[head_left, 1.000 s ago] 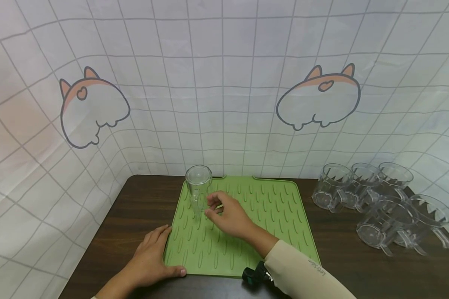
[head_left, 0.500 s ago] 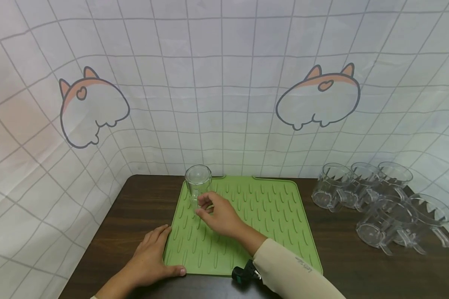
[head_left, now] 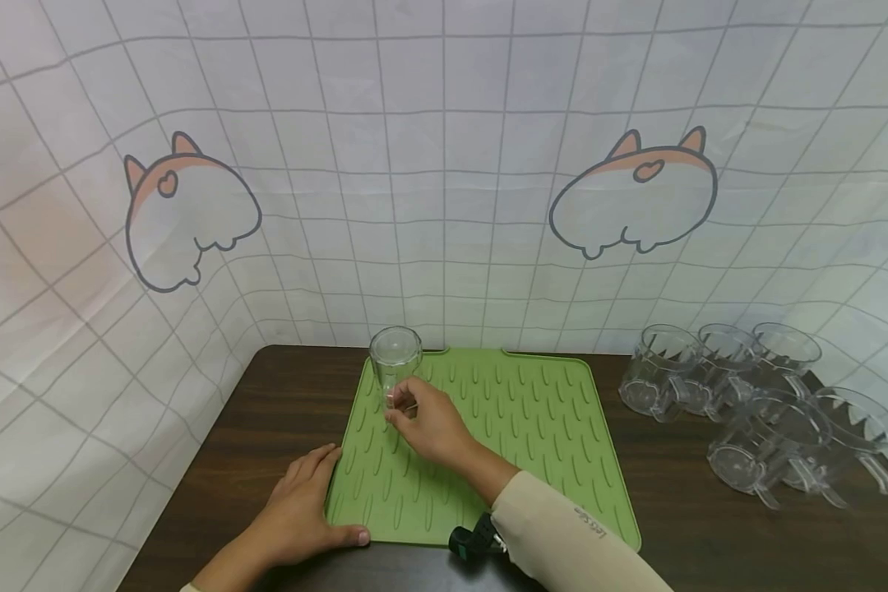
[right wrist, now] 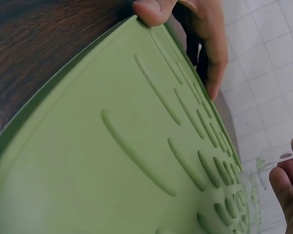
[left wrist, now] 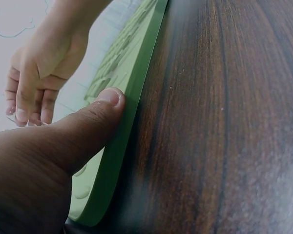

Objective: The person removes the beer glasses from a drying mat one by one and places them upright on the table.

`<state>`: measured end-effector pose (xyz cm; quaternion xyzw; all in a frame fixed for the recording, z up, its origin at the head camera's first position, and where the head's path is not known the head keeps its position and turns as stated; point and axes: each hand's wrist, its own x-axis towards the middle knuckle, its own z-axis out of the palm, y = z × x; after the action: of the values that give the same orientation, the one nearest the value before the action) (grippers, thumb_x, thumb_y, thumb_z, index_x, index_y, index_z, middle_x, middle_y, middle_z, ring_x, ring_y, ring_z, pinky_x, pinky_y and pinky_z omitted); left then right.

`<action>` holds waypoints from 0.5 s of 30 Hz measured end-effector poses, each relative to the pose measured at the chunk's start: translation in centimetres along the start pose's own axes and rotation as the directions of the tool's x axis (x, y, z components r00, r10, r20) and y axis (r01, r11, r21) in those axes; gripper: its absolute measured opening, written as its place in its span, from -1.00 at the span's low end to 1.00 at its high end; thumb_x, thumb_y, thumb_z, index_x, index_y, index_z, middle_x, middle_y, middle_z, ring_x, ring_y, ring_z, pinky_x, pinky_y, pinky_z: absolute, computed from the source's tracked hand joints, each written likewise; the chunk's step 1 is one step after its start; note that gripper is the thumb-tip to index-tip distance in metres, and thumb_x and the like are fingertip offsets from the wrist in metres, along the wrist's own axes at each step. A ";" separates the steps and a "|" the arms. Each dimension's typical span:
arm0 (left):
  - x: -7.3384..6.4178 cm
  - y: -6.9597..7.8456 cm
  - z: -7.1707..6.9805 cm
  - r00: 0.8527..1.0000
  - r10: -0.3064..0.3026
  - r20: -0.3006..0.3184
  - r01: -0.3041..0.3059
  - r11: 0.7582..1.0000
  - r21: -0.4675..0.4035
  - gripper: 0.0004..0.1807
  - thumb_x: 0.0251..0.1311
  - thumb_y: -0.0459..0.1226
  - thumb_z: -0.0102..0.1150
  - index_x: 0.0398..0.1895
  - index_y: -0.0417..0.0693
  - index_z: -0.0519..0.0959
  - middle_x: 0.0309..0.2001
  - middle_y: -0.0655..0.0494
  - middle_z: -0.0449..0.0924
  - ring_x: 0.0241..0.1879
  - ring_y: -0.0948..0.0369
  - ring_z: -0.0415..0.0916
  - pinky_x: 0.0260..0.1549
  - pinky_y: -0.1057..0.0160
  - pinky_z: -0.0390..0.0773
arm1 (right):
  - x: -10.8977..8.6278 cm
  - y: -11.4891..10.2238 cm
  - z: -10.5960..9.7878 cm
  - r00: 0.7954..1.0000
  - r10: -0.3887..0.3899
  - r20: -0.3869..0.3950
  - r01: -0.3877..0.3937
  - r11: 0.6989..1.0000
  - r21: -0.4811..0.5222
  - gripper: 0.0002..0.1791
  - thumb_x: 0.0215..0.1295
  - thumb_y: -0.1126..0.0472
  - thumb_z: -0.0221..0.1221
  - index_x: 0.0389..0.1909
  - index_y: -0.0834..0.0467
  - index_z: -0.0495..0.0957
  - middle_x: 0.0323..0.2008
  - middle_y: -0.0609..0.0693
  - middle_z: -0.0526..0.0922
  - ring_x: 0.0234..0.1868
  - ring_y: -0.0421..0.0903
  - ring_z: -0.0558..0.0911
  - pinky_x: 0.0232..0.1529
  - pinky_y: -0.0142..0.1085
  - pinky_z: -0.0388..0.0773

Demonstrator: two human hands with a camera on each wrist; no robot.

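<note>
A clear glass mug stands at the back left of a green ridged mat; which way up it is, I cannot tell for sure. My right hand pinches the mug's handle between thumb and fingers. In the right wrist view, the glass mug is partly out of frame, and the fingers are at its handle. My left hand rests at the mat's front left corner. The left wrist view shows its thumb lying on the mat's edge, and the right hand beyond.
Several clear glass mugs stand grouped on the dark wooden table, right of the mat. A small black device is at my right sleeve, by the mat's front edge. White grid-patterned cloth surrounds the table at the back and sides.
My right hand has moved slightly left to the mug, and its thumb and fingers have come together on the handle. The left hand and the mug look unmoved.
</note>
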<state>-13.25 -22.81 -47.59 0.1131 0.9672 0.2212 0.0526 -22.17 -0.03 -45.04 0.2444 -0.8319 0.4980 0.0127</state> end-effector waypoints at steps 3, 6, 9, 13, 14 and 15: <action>0.0 0.1 0.0 1.000 -0.002 0.000 0.002 1.000 -0.004 0.46 -0.32 0.54 0.40 0.54 -0.26 0.21 0.49 -0.19 0.19 0.43 -0.23 0.15 0.24 -0.39 0.25 | -0.1 0.0 0.0 1.000 0.001 0.000 -0.001 1.000 0.002 -0.88 0.46 0.29 0.25 -0.10 0.10 0.51 -0.18 -0.11 0.63 -0.13 -0.14 0.66 -0.09 -0.31 0.60; -0.1 0.1 0.0 1.000 0.000 -0.001 0.000 1.000 -0.004 0.46 -0.31 0.53 0.41 0.54 -0.27 0.21 0.49 -0.19 0.19 0.43 -0.23 0.15 0.24 -0.38 0.25 | -0.3 0.0 -0.2 1.000 -0.002 0.002 0.001 1.000 0.010 -0.90 0.48 0.29 0.22 -0.10 0.11 0.50 -0.17 -0.09 0.64 -0.13 -0.12 0.67 -0.09 -0.31 0.61; -0.2 0.1 -0.1 1.000 0.007 -0.006 -0.007 1.000 0.001 0.46 -0.32 0.52 0.42 0.53 -0.28 0.21 0.48 -0.21 0.20 0.43 -0.24 0.16 0.24 -0.38 0.25 | -0.7 0.1 -0.6 1.000 -0.006 0.003 0.006 1.000 0.017 -0.91 0.49 0.29 0.21 -0.09 0.11 0.50 -0.16 -0.08 0.65 -0.11 -0.11 0.67 -0.08 -0.31 0.62; -0.2 0.1 -0.1 1.000 0.012 -0.015 -0.012 1.000 0.004 0.46 -0.33 0.52 0.43 0.52 -0.28 0.22 0.47 -0.21 0.21 0.42 -0.24 0.17 0.23 -0.39 0.26 | -1.3 0.1 -1.4 1.000 -0.020 0.000 0.020 0.999 0.027 -0.90 0.49 0.30 0.21 -0.09 0.11 0.49 -0.15 -0.07 0.65 -0.10 -0.11 0.68 -0.07 -0.31 0.63; -0.2 0.2 0.0 1.000 0.012 -0.017 -0.012 1.000 0.006 0.46 -0.33 0.53 0.42 0.52 -0.27 0.22 0.47 -0.20 0.21 0.42 -0.23 0.17 0.23 -0.39 0.27 | -1.5 0.2 -1.6 1.000 -0.024 0.000 0.024 0.999 0.028 -0.90 0.49 0.30 0.21 -0.09 0.12 0.49 -0.15 -0.07 0.65 -0.09 -0.11 0.67 -0.07 -0.31 0.63; -0.1 0.1 0.0 1.000 0.012 -0.018 -0.012 1.000 0.008 0.46 -0.33 0.53 0.41 0.52 -0.27 0.23 0.47 -0.20 0.21 0.42 -0.23 0.17 0.22 -0.39 0.27 | -1.7 0.2 -1.9 1.000 -0.025 -0.001 0.025 0.999 0.025 -0.90 0.48 0.30 0.21 -0.10 0.12 0.49 -0.15 -0.07 0.64 -0.09 -0.11 0.67 -0.07 -0.31 0.63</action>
<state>-13.11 -22.73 -47.53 0.1171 0.9678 0.2189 0.0421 -21.12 2.26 -44.70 0.2547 -0.8225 0.5083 0.0161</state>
